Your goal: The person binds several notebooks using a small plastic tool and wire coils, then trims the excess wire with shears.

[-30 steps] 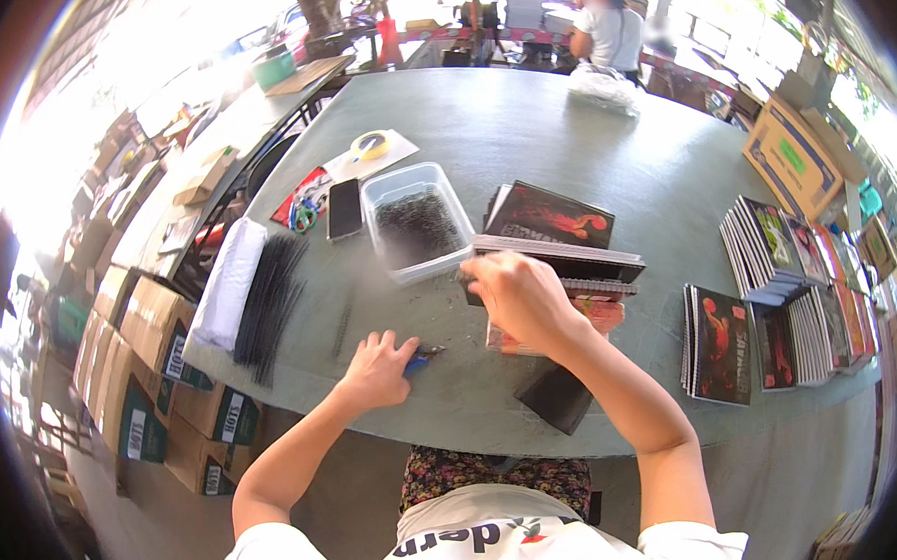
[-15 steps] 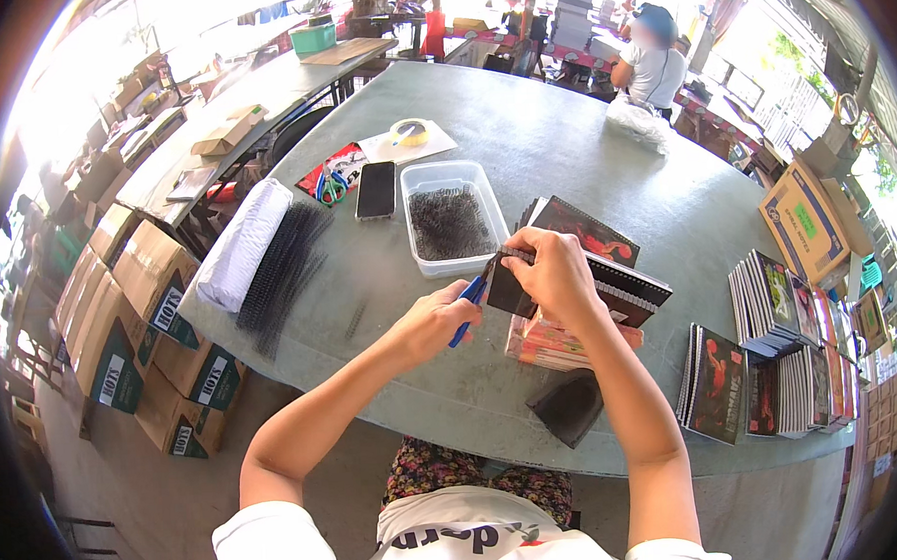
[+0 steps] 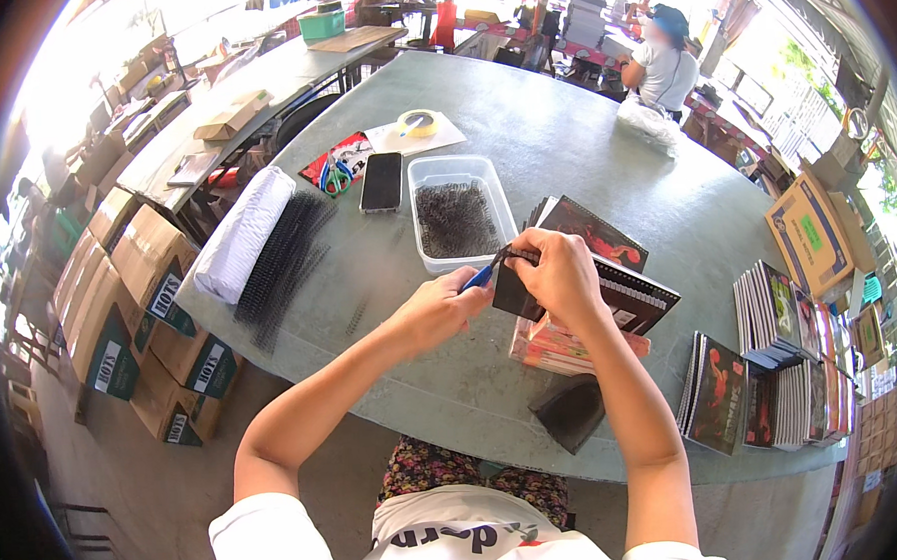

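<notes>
My left hand (image 3: pixel 438 308) is closed round blue-handled pliers (image 3: pixel 478 278), whose dark jaws meet the near end of a black binding coil. My right hand (image 3: pixel 560 275) pinches that end of a dark-covered spiral notebook (image 3: pixel 637 294), keeping it on edge with its bound side up. My fingers hide the exact spot where the jaws touch the coil. Under the notebook lies a stack of orange-pink notebooks (image 3: pixel 556 341). Beyond my hands stands a clear plastic tub (image 3: pixel 512 222) holding many short black coil pieces (image 3: pixel 456 220).
Left on the table are loose black coils (image 3: pixel 282 252), a white roll (image 3: pixel 246 234), a phone (image 3: pixel 381 181), scissors (image 3: pixel 336 178) and tape (image 3: pixel 419 123). Bound notebooks (image 3: pixel 714 389) stand at right. A dark curved object (image 3: pixel 569 413) lies near the front edge. Another person (image 3: pixel 665 70) sits beyond.
My left hand has moved slightly right and up, and its fingers have closed further round the pliers' handles. The lower handle no longer shows. My right hand keeps its pinch on the notebook.
</notes>
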A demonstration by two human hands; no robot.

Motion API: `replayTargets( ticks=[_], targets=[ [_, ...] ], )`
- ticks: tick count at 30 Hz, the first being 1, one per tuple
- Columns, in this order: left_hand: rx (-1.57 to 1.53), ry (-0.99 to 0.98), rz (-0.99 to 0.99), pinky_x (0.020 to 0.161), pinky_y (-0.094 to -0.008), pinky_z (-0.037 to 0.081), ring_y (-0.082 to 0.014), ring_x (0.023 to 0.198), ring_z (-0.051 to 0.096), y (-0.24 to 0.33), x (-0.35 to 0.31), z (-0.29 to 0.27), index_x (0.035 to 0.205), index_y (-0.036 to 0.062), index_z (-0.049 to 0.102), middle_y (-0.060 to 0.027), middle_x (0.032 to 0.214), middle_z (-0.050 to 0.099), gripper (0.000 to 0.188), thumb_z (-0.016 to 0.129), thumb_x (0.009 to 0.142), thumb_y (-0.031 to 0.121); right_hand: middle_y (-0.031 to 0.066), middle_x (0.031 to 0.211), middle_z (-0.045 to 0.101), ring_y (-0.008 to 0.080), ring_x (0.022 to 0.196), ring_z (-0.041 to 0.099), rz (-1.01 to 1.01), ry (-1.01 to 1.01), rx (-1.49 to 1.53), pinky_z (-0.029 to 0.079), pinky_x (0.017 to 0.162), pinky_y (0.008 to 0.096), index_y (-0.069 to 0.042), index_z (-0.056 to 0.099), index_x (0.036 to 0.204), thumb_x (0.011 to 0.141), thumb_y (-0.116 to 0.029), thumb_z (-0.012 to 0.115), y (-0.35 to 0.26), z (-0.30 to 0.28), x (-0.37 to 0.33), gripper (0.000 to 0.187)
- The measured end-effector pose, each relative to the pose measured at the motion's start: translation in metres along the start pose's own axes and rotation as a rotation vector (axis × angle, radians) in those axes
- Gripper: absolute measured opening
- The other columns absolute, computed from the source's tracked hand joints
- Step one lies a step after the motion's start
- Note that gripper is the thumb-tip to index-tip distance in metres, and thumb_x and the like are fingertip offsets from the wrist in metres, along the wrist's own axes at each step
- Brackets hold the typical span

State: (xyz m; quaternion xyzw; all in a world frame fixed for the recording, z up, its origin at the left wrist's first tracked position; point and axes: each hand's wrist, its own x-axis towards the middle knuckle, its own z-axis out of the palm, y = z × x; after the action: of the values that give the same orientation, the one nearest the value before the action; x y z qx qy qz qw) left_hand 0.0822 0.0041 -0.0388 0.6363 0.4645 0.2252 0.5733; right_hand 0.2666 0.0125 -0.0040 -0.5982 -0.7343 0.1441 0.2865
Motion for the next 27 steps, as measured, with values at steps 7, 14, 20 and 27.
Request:
replayTargets(
  ticks=[7, 14, 20, 27],
  targets=[
    [0.101, 0.220, -0.056, 0.054, -0.0256, 0.042, -0.0114, 0.061, 0.052, -0.019, 0.045, -0.019, 0.096, 0.0037, 0.054, -0.0015, 0.069, 0.053, 0.033, 0.053, 0.090, 0.036, 0.0144, 0.073, 0.067, 0.0306, 0.071, 0.066, -0.049, 0.090, -0.141, 0.051, 0.066, 0.0379, -0.007, 0.069, 0.087, 0.074, -0.019, 0.068, 0.005, 0.006, 0.020, 0.018],
    [-0.498, -0.312, -0.059, 0.072, -0.0348, 0.050, -0.0206, 0.077, 0.060, -0.007, 0.029, -0.023, 0.118, -0.0010, 0.052, -0.0111, 0.089, 0.062, 0.047, 0.046, 0.089, 0.035, 0.0166, 0.068, 0.065, 0.0318, 0.065, 0.065, -0.011, 0.129, -0.205, 0.051, 0.061, 0.0396, -0.007, 0.068, 0.084, 0.074, -0.022, 0.067, 0.007, 0.009, 0.019, 0.018],
    [-0.951, -0.546, -0.250, 0.077, -0.0432, 0.049, -0.0316, 0.084, 0.063, -0.004, 0.014, -0.025, 0.116, -0.0004, 0.052, -0.0193, 0.101, 0.062, 0.040, 0.043, 0.091, 0.030, 0.0164, 0.070, 0.065, 0.0321, 0.066, 0.065, -0.036, 0.146, -0.202, 0.050, 0.061, 0.0406, -0.006, 0.066, 0.080, 0.075, -0.020, 0.066, -0.003, 0.017, 0.012, 0.015],
    [0.397, 0.144, 0.418, 0.087, -0.0384, 0.043, -0.0311, 0.097, 0.057, -0.028, 0.014, 0.004, 0.123, 0.0022, 0.047, -0.0165, 0.104, 0.060, 0.050, 0.052, 0.087, 0.036, 0.0153, 0.085, 0.066, 0.0299, 0.077, 0.065, -0.155, 0.136, -0.225, 0.051, 0.067, 0.0399, -0.008, 0.065, 0.089, 0.078, -0.017, 0.063, 0.006, 0.006, -0.014, 0.014]
  ],
)
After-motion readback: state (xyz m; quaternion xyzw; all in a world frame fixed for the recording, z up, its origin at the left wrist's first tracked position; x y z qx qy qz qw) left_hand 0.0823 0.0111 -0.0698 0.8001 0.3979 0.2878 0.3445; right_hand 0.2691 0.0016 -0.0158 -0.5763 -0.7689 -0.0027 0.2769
